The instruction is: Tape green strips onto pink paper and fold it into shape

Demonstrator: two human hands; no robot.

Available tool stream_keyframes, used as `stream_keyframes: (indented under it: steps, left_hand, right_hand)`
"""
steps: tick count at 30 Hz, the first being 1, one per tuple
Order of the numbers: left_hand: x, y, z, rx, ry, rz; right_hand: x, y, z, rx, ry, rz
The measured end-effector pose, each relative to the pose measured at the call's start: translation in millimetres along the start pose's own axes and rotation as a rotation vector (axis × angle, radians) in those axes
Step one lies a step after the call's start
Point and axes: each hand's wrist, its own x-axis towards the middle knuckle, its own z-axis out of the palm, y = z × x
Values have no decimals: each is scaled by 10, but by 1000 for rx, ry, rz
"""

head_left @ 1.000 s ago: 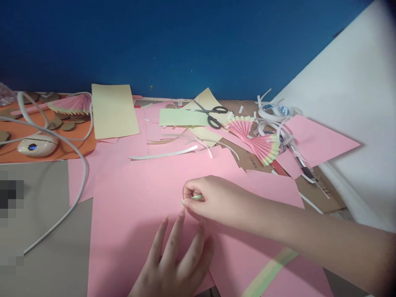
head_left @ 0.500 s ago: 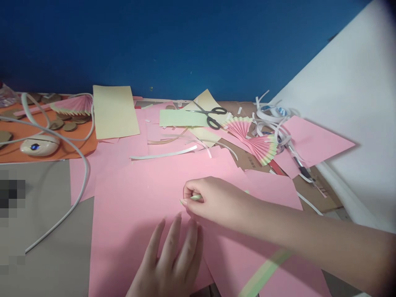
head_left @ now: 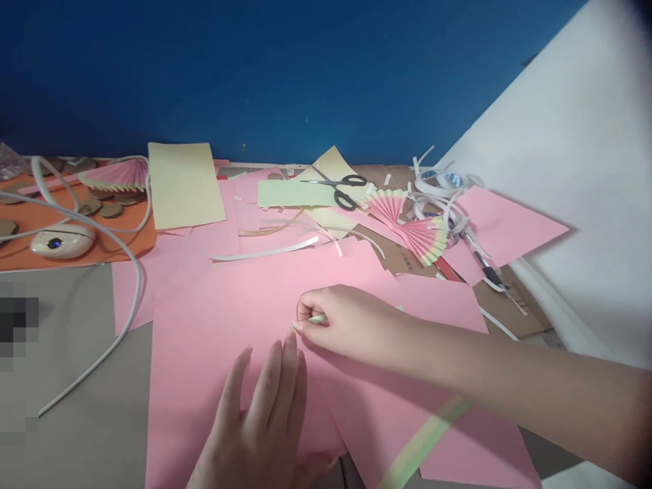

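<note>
My right hand (head_left: 341, 316) is closed in a pinch on a narrow green paper strip (head_left: 318, 318). Only a short bit of that strip shows between the fingers. My left hand (head_left: 259, 401) lies just below, fingers stretched out, with a fingertip close to the pinched end; whether it touches the strip I cannot tell. Both hands are over large pink paper sheets (head_left: 198, 326). Under my right forearm, a longer strip of green and yellow paper (head_left: 420, 448) lies across the pink sheet.
Black-handled scissors (head_left: 339, 187) rest on green paper (head_left: 285, 193). Right of them are a pleated pink paper fan (head_left: 407, 227), tape rolls (head_left: 438, 180) and a pen (head_left: 483, 261). At left, a white oval device (head_left: 64, 241) and a white cable (head_left: 115, 343) lie near orange paper (head_left: 117, 238).
My left hand has shifted left and up, its fingertips now nearer the right hand's pinch. The right hand keeps its hold on the green strip. The view has moved slightly.
</note>
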Motion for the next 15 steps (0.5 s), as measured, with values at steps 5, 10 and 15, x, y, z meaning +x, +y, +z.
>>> stream_keyframes:
  steps: [5,10,15]
  left_hand:
    - [-1,-4,-33,21,-36,29]
    - [-7,-19,-76,30,-75,-4]
    - [35,-110,-96,16,-116,-130]
  right_hand:
    - [-6,-32,-32,4,-17,8]
    - [-4,-37,-35,19,-22,3]
    - [-8,-33,-38,10,-25,-31]
